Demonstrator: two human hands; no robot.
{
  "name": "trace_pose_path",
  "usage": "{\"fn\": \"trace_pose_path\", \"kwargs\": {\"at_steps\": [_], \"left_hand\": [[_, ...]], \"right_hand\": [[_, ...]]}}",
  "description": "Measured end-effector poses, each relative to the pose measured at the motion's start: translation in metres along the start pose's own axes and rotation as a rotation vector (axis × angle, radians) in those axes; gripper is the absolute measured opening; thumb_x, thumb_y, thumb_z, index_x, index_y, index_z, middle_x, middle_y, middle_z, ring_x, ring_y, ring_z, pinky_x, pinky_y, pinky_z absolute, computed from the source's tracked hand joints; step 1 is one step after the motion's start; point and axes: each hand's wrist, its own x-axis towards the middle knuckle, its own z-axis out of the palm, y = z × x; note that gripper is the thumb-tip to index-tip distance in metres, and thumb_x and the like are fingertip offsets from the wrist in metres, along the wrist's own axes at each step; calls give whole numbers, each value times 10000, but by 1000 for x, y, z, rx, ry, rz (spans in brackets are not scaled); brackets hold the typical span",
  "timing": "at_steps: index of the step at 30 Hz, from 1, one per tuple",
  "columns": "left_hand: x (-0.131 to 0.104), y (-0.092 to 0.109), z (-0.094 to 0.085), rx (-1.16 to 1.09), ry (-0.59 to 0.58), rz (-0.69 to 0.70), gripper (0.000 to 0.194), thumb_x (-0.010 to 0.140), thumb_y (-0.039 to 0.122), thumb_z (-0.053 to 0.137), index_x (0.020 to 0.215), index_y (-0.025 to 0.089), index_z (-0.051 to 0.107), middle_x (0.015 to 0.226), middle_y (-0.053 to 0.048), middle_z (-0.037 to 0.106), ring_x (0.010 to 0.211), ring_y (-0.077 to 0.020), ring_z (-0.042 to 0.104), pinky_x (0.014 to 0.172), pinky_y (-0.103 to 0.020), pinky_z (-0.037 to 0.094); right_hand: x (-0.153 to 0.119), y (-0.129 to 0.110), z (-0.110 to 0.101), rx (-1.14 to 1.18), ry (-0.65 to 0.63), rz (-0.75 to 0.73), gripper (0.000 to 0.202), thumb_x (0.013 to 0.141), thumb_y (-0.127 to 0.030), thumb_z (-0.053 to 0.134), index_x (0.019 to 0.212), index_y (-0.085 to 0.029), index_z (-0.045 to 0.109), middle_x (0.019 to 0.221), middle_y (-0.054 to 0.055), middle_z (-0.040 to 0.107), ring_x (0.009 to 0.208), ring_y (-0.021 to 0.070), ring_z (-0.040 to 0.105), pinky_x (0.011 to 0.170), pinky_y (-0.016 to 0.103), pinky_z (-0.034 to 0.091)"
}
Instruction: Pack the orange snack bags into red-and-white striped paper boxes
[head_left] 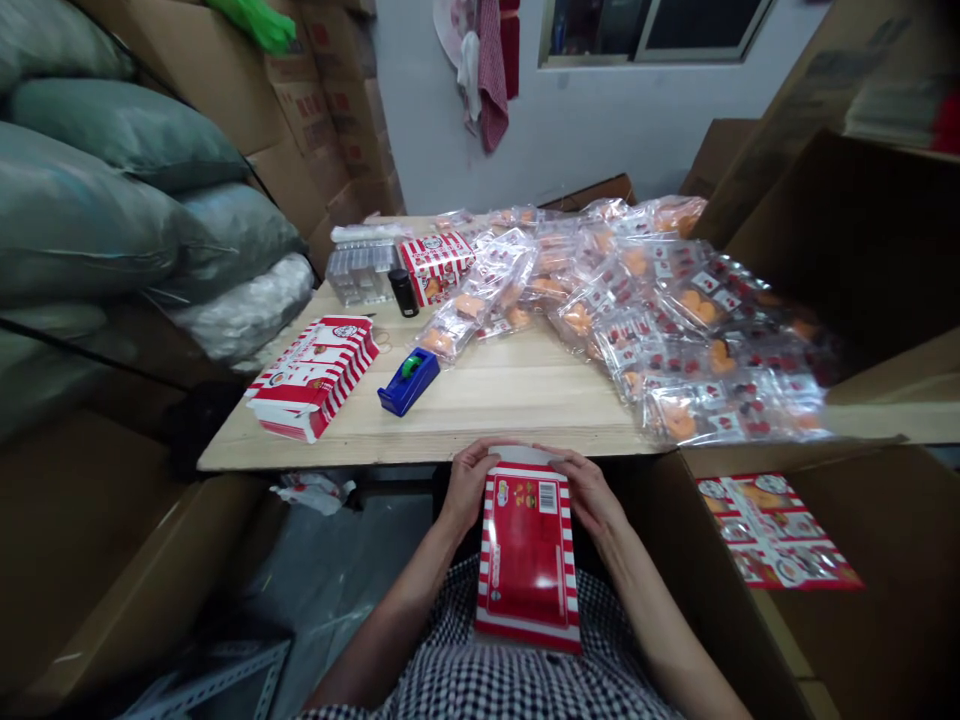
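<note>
Pale wall (420, 120) stands at 12 o'clock from the red box (525, 560) in our hands, beyond the table (517, 400). Reading left to right, we have sacks (90, 190) piled at 10, then a striped box (311, 370) on the table between 10 and 11, and tape (409, 385) in its blue dispenser at 11.

Our left hand (471, 485) is closed on the red box's far left corner, fingers by the pale flap. The box lies just past the table edge on our side, printed panel up, long axis running roughly 12 to 6. Our right hand (589, 488) is closed on its far right corner; neither hand looks nearer. Packets (690, 350) heap up at 1 o'clock; a printed card (776, 530) lies in the open carton (892, 640) at 3.
</note>
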Motion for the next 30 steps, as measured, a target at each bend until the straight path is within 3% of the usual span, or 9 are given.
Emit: {"fn": "trace_pose_path", "kwargs": {"at_steps": [3, 7, 12, 18, 21, 24, 30], "left_hand": [[-1, 4, -5, 11, -95, -4, 189, 734, 230, 739, 896, 137, 767, 1161, -127, 751, 1023, -264, 708, 897, -347, 520], [-6, 9, -11, 95, -230, 5, 247, 801, 335, 735, 946, 138, 772, 1153, -153, 750, 1047, -296, 703, 922, -397, 517], [-14, 5, -17, 267, -250, 93, 220, 808, 361, 763, 852, 146, 768, 1150, -140, 751, 1086, -287, 681, 960, -402, 503], [-12, 10, -12, 323, -294, 28, 282, 837, 397, 746, 948, 139, 724, 1064, -134, 767, 898, -214, 712, 790, -310, 529], [-3, 26, -11, 418, -412, -18, 370, 819, 395, 766, 1091, 151, 712, 1090, -121, 761, 913, -207, 711, 788, -290, 524], [5, 43, -12, 565, -493, -70, 377, 844, 427, 723, 1079, 133, 751, 1003, -102, 775, 853, -206, 708, 745, -275, 522], [14, 56, -5, 774, -397, 23, 336, 880, 421, 654, 1009, 145, 797, 843, -62, 777, 730, -192, 679, 641, -254, 498]], "right_hand": [[-4, 1, -4, -35, -13, -61, 246, 669, -336, 866, 833, -202, 742, 1098, 72, 785, 1061, 260, 723, 911, 370, 569], [-11, -2, -11, -103, -73, -90, 287, 696, -396, 871, 848, -197, 730, 1121, 89, 775, 1075, 253, 717, 905, 366, 563], [-21, -3, -16, -188, -141, -90, 347, 690, -451, 882, 843, -184, 722, 1172, 131, 755, 1085, 266, 713, 932, 405, 544], [-22, -12, -12, -324, -141, -135, 304, 749, -440, 845, 748, -182, 685, 1036, 99, 791, 943, 237, 740, 891, 395, 547], [-17, -26, -8, -415, -192, -121, 306, 709, -403, 875, 892, -187, 758, 1066, 93, 786, 968, 235, 731, 907, 381, 545], [-11, -39, -2, -492, -265, -81, 377, 735, -424, 844, 1028, -192, 787, 1117, 99, 777, 977, 252, 731, 895, 390, 555], [7, -44, 2, -545, -306, -84, 354, 739, -482, 808, 943, -193, 804, 916, 60, 807, 807, 236, 744, 759, 358, 583]]}}
